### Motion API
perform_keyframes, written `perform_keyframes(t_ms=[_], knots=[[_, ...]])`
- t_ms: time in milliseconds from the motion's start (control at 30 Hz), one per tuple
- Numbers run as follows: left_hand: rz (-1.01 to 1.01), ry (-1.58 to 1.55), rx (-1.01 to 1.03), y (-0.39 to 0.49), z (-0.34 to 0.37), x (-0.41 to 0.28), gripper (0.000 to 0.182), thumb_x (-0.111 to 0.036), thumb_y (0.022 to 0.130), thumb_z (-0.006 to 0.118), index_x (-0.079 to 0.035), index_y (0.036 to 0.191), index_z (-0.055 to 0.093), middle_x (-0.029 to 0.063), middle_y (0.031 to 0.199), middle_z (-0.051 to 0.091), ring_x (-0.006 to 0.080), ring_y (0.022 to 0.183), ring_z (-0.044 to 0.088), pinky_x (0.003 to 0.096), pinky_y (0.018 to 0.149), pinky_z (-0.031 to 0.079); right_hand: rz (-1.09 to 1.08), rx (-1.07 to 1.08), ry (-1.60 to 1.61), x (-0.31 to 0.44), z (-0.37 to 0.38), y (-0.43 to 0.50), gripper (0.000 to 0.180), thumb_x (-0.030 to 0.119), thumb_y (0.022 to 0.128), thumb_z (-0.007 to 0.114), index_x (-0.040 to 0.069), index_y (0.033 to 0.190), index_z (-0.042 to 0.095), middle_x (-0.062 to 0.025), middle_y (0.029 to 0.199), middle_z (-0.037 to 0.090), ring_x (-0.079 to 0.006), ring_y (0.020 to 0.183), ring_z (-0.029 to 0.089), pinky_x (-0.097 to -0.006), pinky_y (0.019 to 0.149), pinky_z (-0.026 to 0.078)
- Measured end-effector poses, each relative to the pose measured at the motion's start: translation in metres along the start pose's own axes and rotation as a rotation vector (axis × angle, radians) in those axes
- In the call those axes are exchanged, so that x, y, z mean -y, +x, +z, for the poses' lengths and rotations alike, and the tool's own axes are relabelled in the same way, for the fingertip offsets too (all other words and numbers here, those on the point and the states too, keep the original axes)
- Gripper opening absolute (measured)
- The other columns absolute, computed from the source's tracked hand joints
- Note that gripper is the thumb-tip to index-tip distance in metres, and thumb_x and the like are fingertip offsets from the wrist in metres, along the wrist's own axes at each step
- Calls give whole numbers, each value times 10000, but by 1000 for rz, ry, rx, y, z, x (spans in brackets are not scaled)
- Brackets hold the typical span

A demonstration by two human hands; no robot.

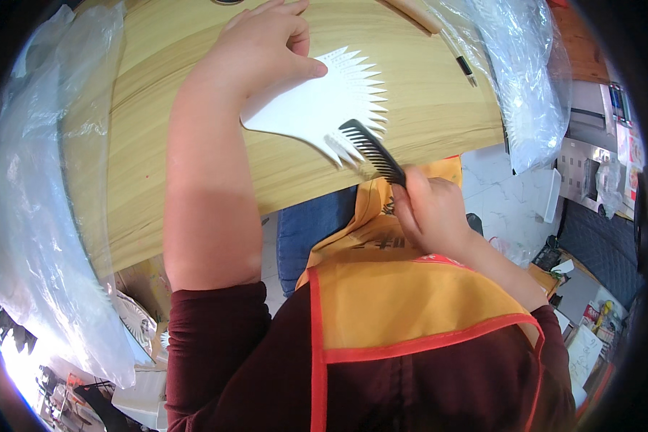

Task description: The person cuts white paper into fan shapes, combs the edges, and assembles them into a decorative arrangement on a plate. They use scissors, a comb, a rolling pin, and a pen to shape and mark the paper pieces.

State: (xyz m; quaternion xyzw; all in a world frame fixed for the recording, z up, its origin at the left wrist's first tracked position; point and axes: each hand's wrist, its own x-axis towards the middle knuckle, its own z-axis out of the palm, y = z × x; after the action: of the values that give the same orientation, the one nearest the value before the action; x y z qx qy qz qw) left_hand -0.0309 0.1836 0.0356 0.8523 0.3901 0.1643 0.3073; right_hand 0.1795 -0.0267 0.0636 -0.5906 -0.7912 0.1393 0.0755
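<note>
A white fan-shaped sheet (297, 110) with a pointed, fringed edge lies on the wood-grain table. Its material is unclear, and rows of small marks run near the upper points. My left hand (270, 46) rests over its far left side, thumb pressed on the white surface and the other fingers spread past it. A black comb (375, 151) is gripped at its near end by my right hand (432, 210). The comb's far end is over the lower fringe, close to the points; whether it touches them is hard to tell.
Clear plastic bags with white contents lie along the left (43, 189) and right (524, 81) table sides. A pen (467, 70) and a wooden rod (413, 16) lie at the upper right. The table's front edge (302, 197) runs before my yellow apron (410, 308).
</note>
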Motion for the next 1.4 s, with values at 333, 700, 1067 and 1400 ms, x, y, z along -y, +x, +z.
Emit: perform_keyframes(t_ms=[333,700,1067,1400], knots=[[-54,-23,16,-2,-9,-10,257,-263,680,756,-45,694,622,260,1427,450,390,1352,392,380,1095,342,-70,22,-21,4,0,0,180,75,813,621,39,908,474,-89,534,525,-285,456,549,-390,435,422],[-60,-35,6,-1,-4,-6,245,-233,667,764,-39,688,616,260,1420,458,392,1338,412,380,1078,368,-31,70,-66,10,3,0,197,71,799,610,30,909,452,-99,522,526,-303,453,552,-402,427,429],[-93,-47,30,-8,-19,-24,242,-240,684,745,-33,686,620,234,1444,443,366,1351,400,355,1087,359,16,-7,14,11,-6,-3,188,80,834,610,26,943,467,-105,534,519,-311,463,545,-412,426,413],[-77,23,-16,-19,-22,-37,252,-247,682,729,-19,672,622,218,1434,461,356,1329,423,355,1064,382,-82,18,15,15,-2,-7,217,34,777,639,47,873,444,-91,533,512,-288,450,535,-387,439,412]])
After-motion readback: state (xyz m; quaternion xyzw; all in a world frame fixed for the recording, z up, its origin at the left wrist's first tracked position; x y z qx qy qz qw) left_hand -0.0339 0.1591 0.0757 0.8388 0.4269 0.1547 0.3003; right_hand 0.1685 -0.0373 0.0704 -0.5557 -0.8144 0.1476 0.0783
